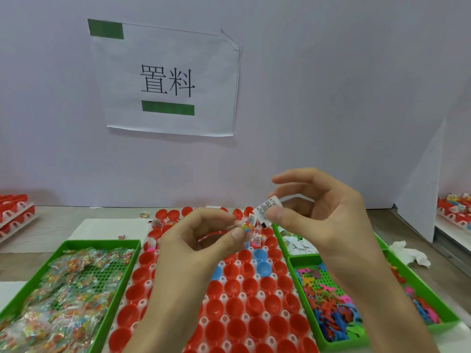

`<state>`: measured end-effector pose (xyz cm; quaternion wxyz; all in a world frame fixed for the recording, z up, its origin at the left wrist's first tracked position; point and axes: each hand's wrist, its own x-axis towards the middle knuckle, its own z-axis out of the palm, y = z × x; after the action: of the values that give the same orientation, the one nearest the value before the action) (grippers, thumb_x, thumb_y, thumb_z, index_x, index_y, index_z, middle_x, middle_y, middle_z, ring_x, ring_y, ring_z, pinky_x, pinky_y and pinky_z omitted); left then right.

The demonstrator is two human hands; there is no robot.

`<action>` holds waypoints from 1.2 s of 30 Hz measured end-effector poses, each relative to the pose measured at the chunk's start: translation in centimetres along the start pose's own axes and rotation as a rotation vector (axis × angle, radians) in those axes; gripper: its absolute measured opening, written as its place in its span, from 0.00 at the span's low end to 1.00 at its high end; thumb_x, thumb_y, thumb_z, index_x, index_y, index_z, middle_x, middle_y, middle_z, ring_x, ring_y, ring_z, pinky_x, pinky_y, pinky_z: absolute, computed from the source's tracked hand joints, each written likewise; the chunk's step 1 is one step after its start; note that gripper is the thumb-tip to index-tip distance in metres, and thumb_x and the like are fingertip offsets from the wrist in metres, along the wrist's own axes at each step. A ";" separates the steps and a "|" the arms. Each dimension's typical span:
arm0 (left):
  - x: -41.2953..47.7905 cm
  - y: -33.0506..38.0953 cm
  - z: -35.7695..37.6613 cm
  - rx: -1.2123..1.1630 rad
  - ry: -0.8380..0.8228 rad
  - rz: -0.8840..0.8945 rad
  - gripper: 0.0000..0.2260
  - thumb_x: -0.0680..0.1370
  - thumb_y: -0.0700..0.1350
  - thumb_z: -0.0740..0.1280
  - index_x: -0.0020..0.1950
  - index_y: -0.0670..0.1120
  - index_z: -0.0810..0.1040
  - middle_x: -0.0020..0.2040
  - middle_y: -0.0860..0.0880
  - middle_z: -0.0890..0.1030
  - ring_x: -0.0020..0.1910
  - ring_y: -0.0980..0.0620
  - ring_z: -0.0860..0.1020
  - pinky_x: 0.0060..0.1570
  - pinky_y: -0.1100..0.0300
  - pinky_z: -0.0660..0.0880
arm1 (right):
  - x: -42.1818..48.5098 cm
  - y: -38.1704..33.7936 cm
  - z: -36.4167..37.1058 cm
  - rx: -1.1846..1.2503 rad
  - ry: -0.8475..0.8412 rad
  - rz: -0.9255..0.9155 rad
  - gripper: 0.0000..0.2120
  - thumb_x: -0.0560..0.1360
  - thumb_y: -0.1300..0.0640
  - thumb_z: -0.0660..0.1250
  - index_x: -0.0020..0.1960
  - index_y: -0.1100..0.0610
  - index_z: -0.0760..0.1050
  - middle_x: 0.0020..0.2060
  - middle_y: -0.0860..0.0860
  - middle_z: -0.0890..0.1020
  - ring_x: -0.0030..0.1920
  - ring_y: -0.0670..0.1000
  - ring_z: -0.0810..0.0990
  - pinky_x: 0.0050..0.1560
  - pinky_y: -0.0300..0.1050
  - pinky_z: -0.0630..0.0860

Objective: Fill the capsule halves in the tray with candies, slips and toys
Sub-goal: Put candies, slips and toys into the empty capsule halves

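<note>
Capsule tray [204, 321], red halves.
Left grip [193, 240] pinches a likely candy packet [247, 226]; right grip [328, 220] pinches a slip [267, 208] beside it.

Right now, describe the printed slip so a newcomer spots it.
Start at the white tray of red plastic capsule halves in the middle. Above its far end, the right hand pinches a white paper slip with black print. Unlike the clear packet of coloured candies in the left hand, it is opaque and printed.
</note>
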<state>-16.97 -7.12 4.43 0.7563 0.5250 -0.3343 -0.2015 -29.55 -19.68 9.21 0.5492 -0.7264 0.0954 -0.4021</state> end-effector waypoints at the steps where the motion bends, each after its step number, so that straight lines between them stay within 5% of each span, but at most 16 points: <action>1: 0.0 -0.1 0.1 -0.010 0.008 -0.005 0.09 0.62 0.49 0.77 0.41 0.51 0.85 0.42 0.46 0.87 0.43 0.46 0.87 0.42 0.64 0.81 | -0.1 -0.2 0.1 -0.021 -0.013 0.008 0.15 0.63 0.57 0.78 0.49 0.48 0.84 0.40 0.47 0.85 0.39 0.46 0.85 0.42 0.35 0.79; 10: -0.1 -0.3 0.7 -0.092 0.113 -0.009 0.10 0.62 0.49 0.78 0.42 0.50 0.85 0.41 0.43 0.87 0.42 0.45 0.87 0.40 0.60 0.83 | 0.0 1.3 1.3 -0.130 -0.048 0.112 0.10 0.68 0.61 0.79 0.44 0.48 0.84 0.38 0.50 0.85 0.38 0.50 0.85 0.42 0.44 0.83; 13: -0.1 -0.4 0.7 -0.116 0.069 -0.046 0.14 0.61 0.47 0.84 0.43 0.50 0.86 0.43 0.43 0.87 0.45 0.44 0.87 0.42 0.58 0.83 | 0.0 1.6 1.5 -0.171 -0.034 0.086 0.10 0.69 0.60 0.79 0.44 0.46 0.84 0.36 0.48 0.82 0.35 0.46 0.83 0.39 0.42 0.82; 23: -0.2 -0.3 0.6 -0.049 -0.059 -0.019 0.15 0.61 0.50 0.81 0.45 0.50 0.85 0.46 0.45 0.86 0.47 0.45 0.86 0.44 0.57 0.83 | 0.2 1.9 0.6 -0.138 -0.154 0.034 0.10 0.71 0.61 0.78 0.47 0.48 0.84 0.34 0.47 0.77 0.34 0.44 0.78 0.37 0.35 0.76; 30: -0.1 -0.3 0.8 -0.068 -0.065 -0.015 0.14 0.59 0.48 0.79 0.43 0.50 0.85 0.42 0.44 0.86 0.43 0.44 0.86 0.41 0.59 0.82 | 0.4 1.7 -1.5 -0.113 -0.324 0.125 0.08 0.73 0.54 0.75 0.51 0.45 0.83 0.43 0.46 0.83 0.44 0.46 0.83 0.46 0.40 0.80; 36: 0.0 -0.1 0.7 -0.046 -0.078 -0.059 0.12 0.59 0.41 0.80 0.40 0.50 0.85 0.41 0.43 0.86 0.39 0.42 0.85 0.38 0.60 0.82 | 0.3 5.3 -8.3 -0.764 -0.400 0.567 0.07 0.72 0.50 0.77 0.47 0.42 0.82 0.46 0.40 0.83 0.45 0.40 0.83 0.46 0.39 0.81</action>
<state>-17.48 -7.66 4.46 0.7482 0.5089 -0.3434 -0.2517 -33.48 -27.85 5.36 0.3395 -0.8834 0.3218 -0.0271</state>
